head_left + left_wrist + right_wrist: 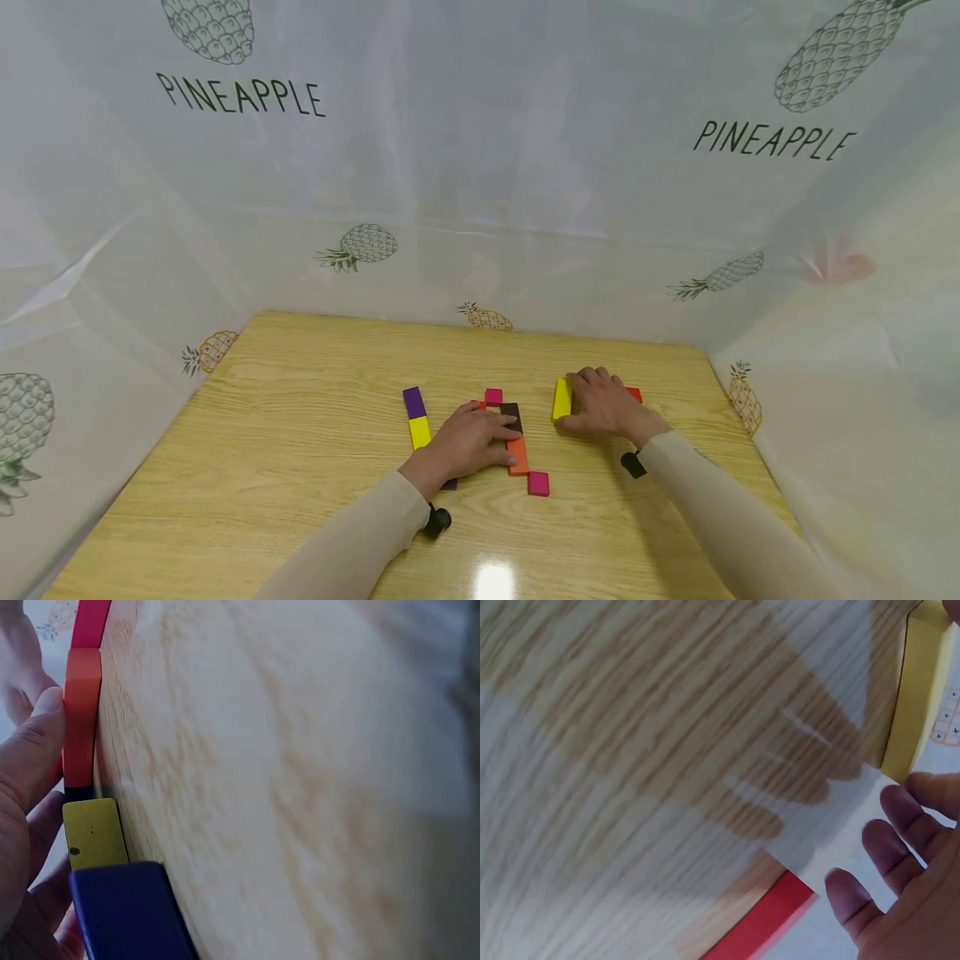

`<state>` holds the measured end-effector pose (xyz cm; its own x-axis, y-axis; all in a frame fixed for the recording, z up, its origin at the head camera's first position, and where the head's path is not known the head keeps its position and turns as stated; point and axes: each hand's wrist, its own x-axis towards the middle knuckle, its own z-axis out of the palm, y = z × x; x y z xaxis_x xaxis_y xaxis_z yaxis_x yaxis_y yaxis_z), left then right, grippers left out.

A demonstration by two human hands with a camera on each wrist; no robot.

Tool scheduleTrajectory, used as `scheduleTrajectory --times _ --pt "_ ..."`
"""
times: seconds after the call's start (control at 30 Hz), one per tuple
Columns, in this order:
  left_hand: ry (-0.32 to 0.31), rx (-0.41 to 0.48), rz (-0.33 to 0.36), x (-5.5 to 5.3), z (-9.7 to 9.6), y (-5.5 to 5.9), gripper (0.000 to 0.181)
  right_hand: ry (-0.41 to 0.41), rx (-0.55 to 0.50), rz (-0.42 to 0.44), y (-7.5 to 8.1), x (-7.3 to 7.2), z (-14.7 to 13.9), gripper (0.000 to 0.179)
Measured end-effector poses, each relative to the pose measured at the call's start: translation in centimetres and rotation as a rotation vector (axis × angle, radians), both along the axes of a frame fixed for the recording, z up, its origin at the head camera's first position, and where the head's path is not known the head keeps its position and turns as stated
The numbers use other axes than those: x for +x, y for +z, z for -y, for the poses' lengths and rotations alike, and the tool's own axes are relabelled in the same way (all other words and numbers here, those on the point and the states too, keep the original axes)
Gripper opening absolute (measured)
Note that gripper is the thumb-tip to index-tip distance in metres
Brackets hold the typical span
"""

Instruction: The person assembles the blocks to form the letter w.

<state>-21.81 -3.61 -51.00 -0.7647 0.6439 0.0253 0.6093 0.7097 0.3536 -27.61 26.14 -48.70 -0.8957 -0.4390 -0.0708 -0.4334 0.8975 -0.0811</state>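
My left hand [471, 442] rests among flat blocks near the middle of the table. Its fingers lie over the edge of a black block [511, 412], and the thumb touches an orange block [518, 458] end to end with it. Close up in the left wrist view, the thumb presses the orange block [81, 720]. A red block [478, 405] shows partly behind this hand. To the right, my right hand [602, 405] holds a yellow block [562, 400] between thumb and fingertips, at its two ends. That yellow block [922, 682] also appears in the right wrist view.
A purple block [414, 402] and a yellow one [420, 431] line up left of the left hand; a dark block [450, 484] shows below its wrist. Pink squares lie behind [493, 397] and in front [538, 483]. A red block [634, 394] sits beyond the right hand.
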Motion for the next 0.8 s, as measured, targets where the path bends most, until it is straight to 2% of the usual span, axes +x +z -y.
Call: scheduleTrajectory --times 0.2,0.37,0.63,0.8 --pt "0.0 0.003 -0.002 0.0 -0.1 0.0 0.049 -0.006 -0.014 0.028 -0.2 -0.1 -0.1 0.092" --pt "0.001 0.005 0.0 0.0 -0.1 -0.1 0.049 -0.015 -0.033 -0.034 -0.6 0.2 -0.1 0.093" --pt "-0.001 0.013 0.003 0.1 0.0 -0.2 0.049 0.019 -0.012 -0.174 -0.7 1.9 -0.4 0.092" --pt "-0.002 0.018 0.006 0.0 0.0 -0.2 0.05 0.055 -0.005 -0.187 -0.5 3.4 -0.5 0.089"
